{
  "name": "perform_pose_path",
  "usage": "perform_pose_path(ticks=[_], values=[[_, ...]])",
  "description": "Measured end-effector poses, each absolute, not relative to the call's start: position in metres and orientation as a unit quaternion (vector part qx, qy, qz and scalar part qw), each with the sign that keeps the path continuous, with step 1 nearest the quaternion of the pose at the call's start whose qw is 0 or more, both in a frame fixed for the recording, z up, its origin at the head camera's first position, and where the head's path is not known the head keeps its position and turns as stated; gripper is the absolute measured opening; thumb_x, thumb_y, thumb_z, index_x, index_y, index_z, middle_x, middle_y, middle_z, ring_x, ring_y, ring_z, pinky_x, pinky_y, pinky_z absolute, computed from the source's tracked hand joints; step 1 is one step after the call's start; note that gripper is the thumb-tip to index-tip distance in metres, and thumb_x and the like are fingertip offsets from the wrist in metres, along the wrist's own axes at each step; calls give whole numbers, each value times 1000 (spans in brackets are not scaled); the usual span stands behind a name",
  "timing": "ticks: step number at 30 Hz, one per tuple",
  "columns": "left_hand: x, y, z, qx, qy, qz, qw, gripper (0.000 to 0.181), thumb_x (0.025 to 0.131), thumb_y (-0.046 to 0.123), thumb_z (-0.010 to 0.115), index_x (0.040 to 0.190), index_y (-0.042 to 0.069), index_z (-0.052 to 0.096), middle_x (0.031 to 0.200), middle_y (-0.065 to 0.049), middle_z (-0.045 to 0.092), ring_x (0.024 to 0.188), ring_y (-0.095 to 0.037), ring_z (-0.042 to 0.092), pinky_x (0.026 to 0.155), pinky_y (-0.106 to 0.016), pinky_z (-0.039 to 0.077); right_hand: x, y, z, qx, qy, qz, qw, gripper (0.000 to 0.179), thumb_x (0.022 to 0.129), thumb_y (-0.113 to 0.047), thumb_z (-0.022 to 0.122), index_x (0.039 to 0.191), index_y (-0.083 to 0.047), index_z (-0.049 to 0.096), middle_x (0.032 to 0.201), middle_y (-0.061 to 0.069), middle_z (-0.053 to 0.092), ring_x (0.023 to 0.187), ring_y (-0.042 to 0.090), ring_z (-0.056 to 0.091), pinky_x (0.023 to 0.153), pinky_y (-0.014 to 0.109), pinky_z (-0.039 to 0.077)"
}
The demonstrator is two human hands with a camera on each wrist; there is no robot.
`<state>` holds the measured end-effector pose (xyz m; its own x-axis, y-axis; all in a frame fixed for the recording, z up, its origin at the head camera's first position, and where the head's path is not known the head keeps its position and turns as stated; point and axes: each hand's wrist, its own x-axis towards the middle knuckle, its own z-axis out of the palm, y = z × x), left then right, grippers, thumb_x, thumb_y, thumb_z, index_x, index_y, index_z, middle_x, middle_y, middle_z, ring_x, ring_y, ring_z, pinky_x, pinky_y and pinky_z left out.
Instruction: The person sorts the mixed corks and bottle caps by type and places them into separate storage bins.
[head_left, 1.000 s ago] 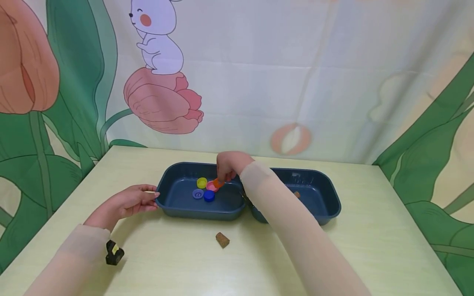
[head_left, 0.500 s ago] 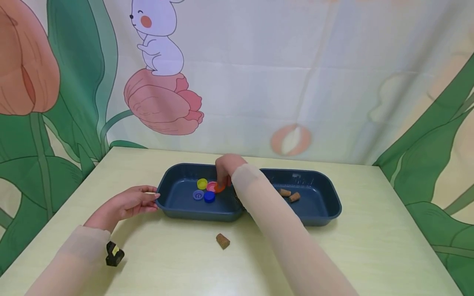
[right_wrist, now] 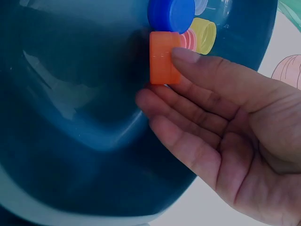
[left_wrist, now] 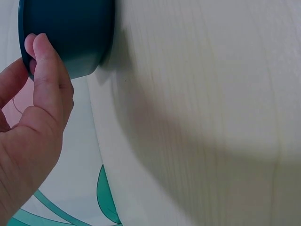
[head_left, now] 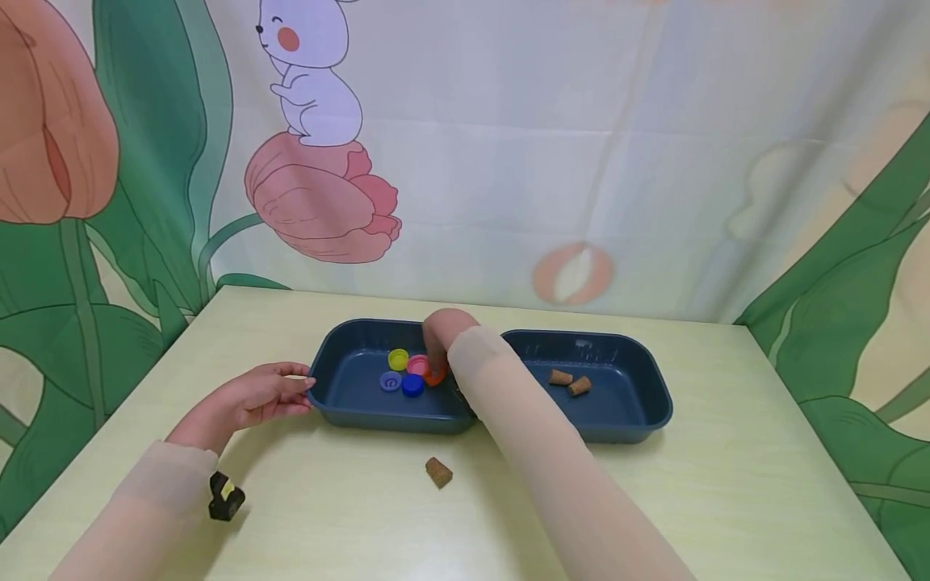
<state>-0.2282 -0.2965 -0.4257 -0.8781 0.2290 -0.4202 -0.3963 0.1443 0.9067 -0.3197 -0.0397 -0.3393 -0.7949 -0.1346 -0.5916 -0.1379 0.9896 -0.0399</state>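
In the head view, my left hand (head_left: 263,395) pinches the left rim of the dark blue left tray (head_left: 349,413). Thumb and fingers stand on either side of that rim in the left wrist view. Down inside the same tray, my right hand (head_left: 445,331) holds an orange bottle cap (right_wrist: 163,59). Its thumb lies against the cap's side; part of the grip is hidden behind the cap. Close by lie a blue cap (right_wrist: 171,14), a pink cap (head_left: 417,365), a yellow cap (head_left: 398,359) and a purple cap (head_left: 390,381).
A second dark blue tray (head_left: 625,403) stands to the right, with two corks (head_left: 560,377) visible in it; the right sleeve covers part of it. Another cork (head_left: 439,472) lies on the table in front. A small black device (head_left: 226,496) sits by the left sleeve.
My right hand has lowered the orange cap to the left tray's floor beside the pink and blue caps. The right forearm shifted left, uncovering the corks. My left hand stayed put.
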Motion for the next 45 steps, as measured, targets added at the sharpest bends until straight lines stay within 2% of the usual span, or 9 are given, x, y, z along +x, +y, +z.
perform_pose_path(ticks=[5, 12, 21, 30, 37, 45], values=[[-229, -297, -424, -51, 718, 651, 240, 22, 107, 10, 49, 125, 1, 41, 81, 3, 69, 73, -6, 67, 74, -19, 62, -320, -40, -343, -78, 949, 4, 305, 15, 90, -14, 78, 103, -8, 74, 109, 6, 65, 97, 20, 57, 99, 32, 59], [-229, -296, -422, -51, 721, 648, 241, 23, 107, 11, 50, 126, 1, 41, 81, 3, 68, 73, -6, 66, 75, -19, 62, -338, -39, -361, -75, 950, -59, 298, 17, 84, -11, 83, 97, -11, 73, 103, 6, 69, 95, 21, 60, 90, 33, 60], [-229, -297, -424, -49, 721, 648, 238, 22, 107, 10, 50, 125, 1, 41, 81, 3, 67, 73, -6, 66, 74, -19, 62, -318, -37, -344, -57, 943, -79, 318, 16, 89, -9, 78, 104, -10, 75, 107, 7, 69, 97, 20, 60, 93, 32, 60], [-227, -297, -424, -50, 724, 646, 237, 21, 107, 10, 51, 124, 1, 42, 80, 3, 68, 73, -6, 66, 74, -18, 62, -343, -38, -367, -49, 941, -80, 326, 11, 84, -8, 82, 92, -10, 75, 95, 8, 71, 90, 22, 62, 83, 34, 61], [-227, -297, -425, -47, 723, 647, 236, 21, 107, 9, 50, 124, 0, 42, 81, 3, 69, 73, -6, 67, 75, -19, 62, -349, -38, -371, -65, 935, -66, 342, 4, 89, -10, 77, 92, -8, 77, 88, 6, 72, 85, 20, 63, 83, 32, 61], [-229, -298, -427, -49, 723, 648, 235, 22, 106, 9, 50, 124, 0, 42, 81, 2, 69, 73, -6, 67, 75, -19, 62, -351, -39, -371, -74, 930, -36, 359, 6, 93, -13, 74, 90, -9, 77, 84, 5, 71, 81, 18, 62, 80, 29, 60]])
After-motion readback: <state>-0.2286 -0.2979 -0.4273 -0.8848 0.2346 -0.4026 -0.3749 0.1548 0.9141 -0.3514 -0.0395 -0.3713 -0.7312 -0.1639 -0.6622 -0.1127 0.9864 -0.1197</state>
